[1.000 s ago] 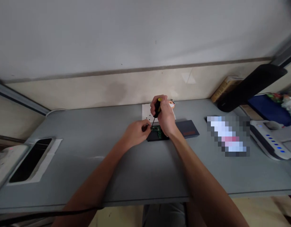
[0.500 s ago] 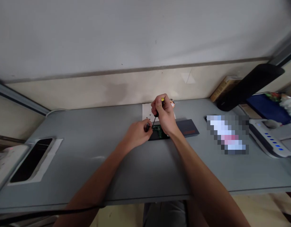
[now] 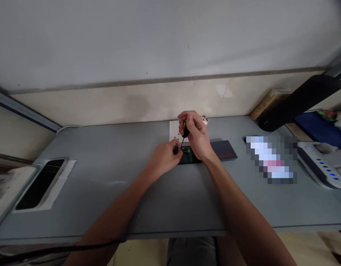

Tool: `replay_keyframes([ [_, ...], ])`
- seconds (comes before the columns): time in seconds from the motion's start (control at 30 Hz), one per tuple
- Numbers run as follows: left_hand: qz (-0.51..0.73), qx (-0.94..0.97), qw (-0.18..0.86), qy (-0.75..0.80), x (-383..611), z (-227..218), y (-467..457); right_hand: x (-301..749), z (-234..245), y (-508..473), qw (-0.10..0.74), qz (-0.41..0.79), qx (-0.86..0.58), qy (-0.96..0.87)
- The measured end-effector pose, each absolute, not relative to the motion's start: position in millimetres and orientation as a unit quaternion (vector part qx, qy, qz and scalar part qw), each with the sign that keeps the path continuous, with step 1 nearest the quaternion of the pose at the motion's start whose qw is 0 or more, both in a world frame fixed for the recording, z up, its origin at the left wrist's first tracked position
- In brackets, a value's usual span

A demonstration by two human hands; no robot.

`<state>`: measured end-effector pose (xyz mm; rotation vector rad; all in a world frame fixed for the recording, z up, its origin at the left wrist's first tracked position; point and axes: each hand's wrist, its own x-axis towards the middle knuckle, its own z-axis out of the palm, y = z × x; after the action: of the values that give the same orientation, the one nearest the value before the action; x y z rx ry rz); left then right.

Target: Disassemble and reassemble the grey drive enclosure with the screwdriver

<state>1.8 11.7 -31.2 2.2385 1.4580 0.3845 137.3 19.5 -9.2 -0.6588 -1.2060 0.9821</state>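
At the far left of the grey bench [image 3: 104, 147] lies a white power strip [image 3: 12, 181], then a black slotted panel [image 3: 40, 184] set in white backing. The left hand [image 3: 165, 158] pinches a small dark part [image 3: 175, 149] between thumb and fingertips, just beside the left edge of a green circuit board [image 3: 189, 155]. The board lies on a black pad [image 3: 184, 160], partly hidden by both hands. The right hand [image 3: 196, 135] closes its fingers around a black-and-yellow screwdriver [image 3: 185, 128], whose thin shaft slants down to the board's left edge. Behind them lies a white paper sheet [image 3: 174, 130] dotted with small black screws [image 3: 175, 138].

For sound technique, the shaft should stay aligned with the work, with light, steady pressure and the board held still.

To the right lie a dark slate-blue case [image 3: 224, 150], a pixelated item [image 3: 270, 159], and a white device with blue lights [image 3: 317, 168].

Compared with the first frame, the left hand's pinch sits closer to the board, and the right hand covers more of the handle.
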Motion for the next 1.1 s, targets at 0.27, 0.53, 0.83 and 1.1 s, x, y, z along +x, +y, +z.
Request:
replay_keyframes([
  [0.27, 0.135, 0.820, 0.224, 0.510, -0.9, -29.9, 12.1, 135.3, -10.7, 21.8, 0.681, 0.422, -0.323, -0.504],
  [0.53, 0.171, 0.821, 0.239, 0.490, -3.5, -38.6, 15.6, 139.7, -10.0, 20.3, 0.675, 0.434, -0.313, -0.508],
  [0.83, 0.160, 0.797, 0.254, 0.523, 1.5, -31.0, 12.6, 137.9, -11.3, 21.4, 0.686, 0.406, -0.328, -0.508],
  [1.1, 0.171, 0.796, 0.251, 0.524, 1.7, -35.6, 12.9, 139.1, -11.2, 19.6, 0.673, 0.458, -0.286, -0.505],
])
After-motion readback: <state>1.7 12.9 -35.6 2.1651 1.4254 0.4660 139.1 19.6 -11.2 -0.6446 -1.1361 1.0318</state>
